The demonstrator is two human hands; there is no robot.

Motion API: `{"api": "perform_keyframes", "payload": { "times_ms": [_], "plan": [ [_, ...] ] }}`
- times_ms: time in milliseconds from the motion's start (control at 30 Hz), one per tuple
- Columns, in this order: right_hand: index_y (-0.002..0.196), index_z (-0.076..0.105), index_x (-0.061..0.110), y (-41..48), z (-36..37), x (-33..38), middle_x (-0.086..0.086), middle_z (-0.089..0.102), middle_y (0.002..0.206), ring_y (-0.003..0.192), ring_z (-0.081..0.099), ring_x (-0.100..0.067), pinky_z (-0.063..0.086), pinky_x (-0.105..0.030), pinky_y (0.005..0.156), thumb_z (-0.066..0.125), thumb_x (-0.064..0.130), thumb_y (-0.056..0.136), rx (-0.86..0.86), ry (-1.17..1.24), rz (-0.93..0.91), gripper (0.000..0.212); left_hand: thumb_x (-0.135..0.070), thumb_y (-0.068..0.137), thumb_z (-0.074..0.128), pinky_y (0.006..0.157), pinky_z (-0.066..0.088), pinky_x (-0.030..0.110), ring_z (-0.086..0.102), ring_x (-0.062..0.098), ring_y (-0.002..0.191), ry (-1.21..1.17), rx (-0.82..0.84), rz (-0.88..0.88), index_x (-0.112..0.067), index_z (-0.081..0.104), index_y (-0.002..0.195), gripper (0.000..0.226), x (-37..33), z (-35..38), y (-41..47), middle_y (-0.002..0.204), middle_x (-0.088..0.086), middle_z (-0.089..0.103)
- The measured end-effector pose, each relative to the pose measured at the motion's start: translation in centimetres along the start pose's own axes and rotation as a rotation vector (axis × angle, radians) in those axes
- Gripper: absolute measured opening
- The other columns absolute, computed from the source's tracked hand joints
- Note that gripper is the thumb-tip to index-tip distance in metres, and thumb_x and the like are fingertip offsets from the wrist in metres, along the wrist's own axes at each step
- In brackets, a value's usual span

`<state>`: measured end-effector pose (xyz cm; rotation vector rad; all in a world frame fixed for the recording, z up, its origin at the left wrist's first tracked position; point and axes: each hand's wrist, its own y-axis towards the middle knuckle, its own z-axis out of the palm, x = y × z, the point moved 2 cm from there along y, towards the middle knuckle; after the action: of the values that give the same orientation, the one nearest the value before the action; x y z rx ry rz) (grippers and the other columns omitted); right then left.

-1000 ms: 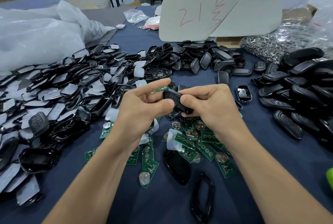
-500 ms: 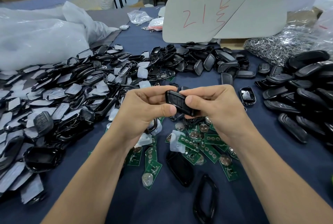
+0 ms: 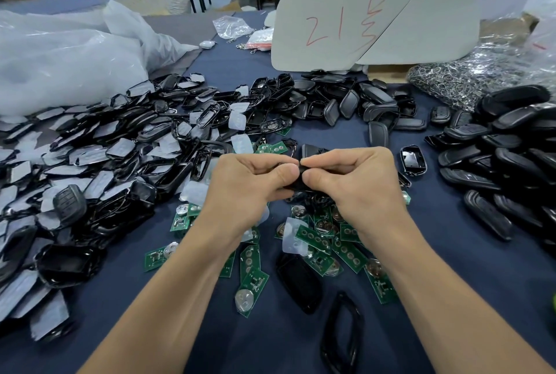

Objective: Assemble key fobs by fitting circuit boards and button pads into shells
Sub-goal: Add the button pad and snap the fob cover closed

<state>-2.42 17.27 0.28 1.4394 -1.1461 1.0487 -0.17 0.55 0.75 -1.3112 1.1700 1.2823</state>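
Fob, long axis left-right

The only writing that can be read is a hand-drawn red "21" on the pale grey card sign standing in the upper middle of the frame. A red character follows it, too loosely drawn to make out. Any print on the green circuit boards on the surface, lower centre, is too small to read.
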Motion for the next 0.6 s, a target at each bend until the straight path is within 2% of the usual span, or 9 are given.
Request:
{"api": "perform_keyframes", "payload": {
  "times_ms": [100, 167, 333, 400, 500, 533, 600],
  "plan": [
    [0.087, 0.084, 0.026, 0.08, 0.07, 0.03, 0.002, 0.08, 0.081, 0.08, 0.078, -0.019, 0.063, -0.046, 0.082, 0.083, 0.007, 0.077, 0.083, 0.041, 0.052, 0.021, 0.003, 0.087, 0.076, 0.07, 0.063, 0.025, 0.08, 0.022, 0.079, 0.024, -0.03, 0.072, -0.018, 0.083, 0.087, 0.022, -0.56, -0.09, -0.28, 0.082, 0.008, 0.081],
    [0.089, 0.085, 0.026, 0.12, 0.14, -0.05, 0.001, 0.08, 0.08, 0.079, 0.078, -0.022, 0.063, -0.05, 0.081, 0.083, 0.012, 0.08, 0.104, 0.012, 0.088, 0.017, 0.003, 0.087, 0.078, 0.072, 0.065, 0.029, 0.08, 0.021, 0.078, 0.06, -0.068, 0.116, -0.026, 0.083, 0.08, 0.03, -0.48, -0.12, -0.34, 0.08, 0.004, 0.081],
    [0.086, 0.085, 0.031, -0.04, 0.11, 0.21, 0.002, 0.079, 0.075, 0.077, 0.077, -0.025, 0.063, -0.054, 0.078, 0.083, 0.028, 0.07, 0.011, 0.044, 0.063, 0.016, -0.006, 0.092, 0.076, 0.069, 0.062, 0.022, 0.079, 0.018, 0.078, 0.014, -0.085, 0.107, -0.028, 0.084, 0.077, 0.028, -0.57, 0.17, -0.3, 0.081, 0.003, 0.081],
    [0.086, 0.084, 0.033, -0.13, 0.3, 0.23, 0.007, 0.079, 0.075, 0.077, 0.077, -0.017, 0.063, -0.045, 0.079, 0.082, 0.026, 0.075, 0.052, -0.039, 0.048, 0.013, -0.007, 0.092, 0.077, 0.067, 0.061, 0.021, 0.079, 0.014, 0.075, 0.097, -0.107, 0.142, -0.032, 0.083, 0.076, 0.031, -0.46, -0.26, -0.18, 0.077, -0.003, 0.08],
    [0.083, 0.082, 0.035, -0.35, 0.45, 0.39, 0.015, 0.076, 0.07, 0.067, 0.072, -0.003, 0.057, -0.022, 0.064, 0.08, 0.021, 0.081, 0.145, -0.3, 0.001, 0.015, -0.013, 0.087, 0.082, 0.073, 0.061, 0.019, 0.076, 0.001, 0.078, 0.416, -0.118, 0.287, -0.044, 0.081, 0.085, 0.031, -0.45, -0.64, -0.53, 0.08, -0.02, 0.078],
    [0.085, 0.083, 0.032, -0.32, 0.45, 0.43, 0.012, 0.077, 0.071, 0.067, 0.072, -0.005, 0.057, -0.022, 0.063, 0.08, 0.02, 0.082, 0.142, -0.287, 0.015, 0.013, -0.016, 0.086, 0.084, 0.078, 0.061, 0.02, 0.076, 0.0, 0.083, 0.411, -0.14, 0.31, -0.045, 0.081, 0.091, 0.03, -0.22, -0.69, -0.52, 0.084, -0.021, 0.079],
    [0.091, 0.084, 0.019, -0.37, 0.62, 0.44, -0.003, 0.079, 0.077, 0.072, 0.072, -0.016, 0.06, -0.03, 0.065, 0.081, 0.012, 0.085, 0.091, 0.012, 0.106, 0.009, -0.021, 0.087, 0.082, 0.081, 0.06, 0.02, 0.076, 0.002, 0.089, 0.207, -0.152, 0.27, -0.04, 0.082, 0.099, 0.022, -0.04, -0.41, -0.26, 0.092, -0.016, 0.08]
  ]
}}
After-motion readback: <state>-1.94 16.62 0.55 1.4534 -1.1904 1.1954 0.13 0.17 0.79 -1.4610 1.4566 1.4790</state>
